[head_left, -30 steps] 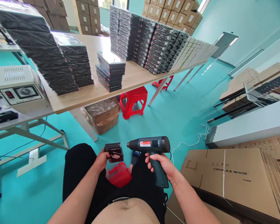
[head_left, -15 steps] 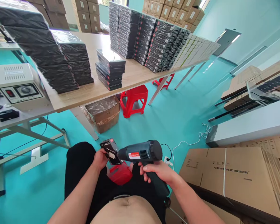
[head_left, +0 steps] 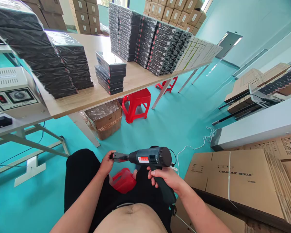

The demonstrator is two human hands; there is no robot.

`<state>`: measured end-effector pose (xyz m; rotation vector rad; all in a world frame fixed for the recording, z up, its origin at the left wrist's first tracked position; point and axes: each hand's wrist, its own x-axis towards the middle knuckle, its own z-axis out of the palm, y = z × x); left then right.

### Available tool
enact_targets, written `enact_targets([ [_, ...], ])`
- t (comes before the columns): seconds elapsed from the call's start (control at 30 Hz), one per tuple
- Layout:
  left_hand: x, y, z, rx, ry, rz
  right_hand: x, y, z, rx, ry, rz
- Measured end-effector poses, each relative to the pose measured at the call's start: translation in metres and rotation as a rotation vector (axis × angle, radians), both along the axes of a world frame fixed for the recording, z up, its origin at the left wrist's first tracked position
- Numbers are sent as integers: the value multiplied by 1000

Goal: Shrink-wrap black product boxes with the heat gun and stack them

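Note:
My right hand [head_left: 163,177] is wrapped round the grip of a dark heat gun [head_left: 147,156], whose barrel points left. Between the fingers and thumb of my left hand [head_left: 107,164] is a small black box [head_left: 120,157], seen nearly edge-on over my lap. The gun's nozzle is right at the box's right side; whether they touch I cannot tell. Below the box, a red plastic stool [head_left: 124,182] shows between my legs.
Stacks of black film-wrapped boxes [head_left: 60,63] and a short pile of black boxes [head_left: 111,74] stand on the wooden table [head_left: 65,107]. A beige control unit [head_left: 14,92] is at left. Cartons [head_left: 215,174] lie at right. A white cable [head_left: 184,149] crosses the floor.
My left hand has turned the black box from its broad printed face to a narrow side. The heat gun stays close to it. The view has shifted slightly to the right.

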<state>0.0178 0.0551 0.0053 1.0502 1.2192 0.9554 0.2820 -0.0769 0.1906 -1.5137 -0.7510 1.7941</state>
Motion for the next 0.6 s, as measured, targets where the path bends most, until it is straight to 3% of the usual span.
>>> enact_targets([
  [0.1,-2,-1,3,-26,-77,40,-5,7,-2,19,-23,-26],
  [0.23,-1,-3,8,-187,-239,36,-7,11,-4,4,16,34],
  [0.43,-4,0,-8,-511,-379,290,-8,20,8,72,34,-128],
  [0.6,-7,7,-11,-630,-426,325,-20,24,18,77,129,-23],
])
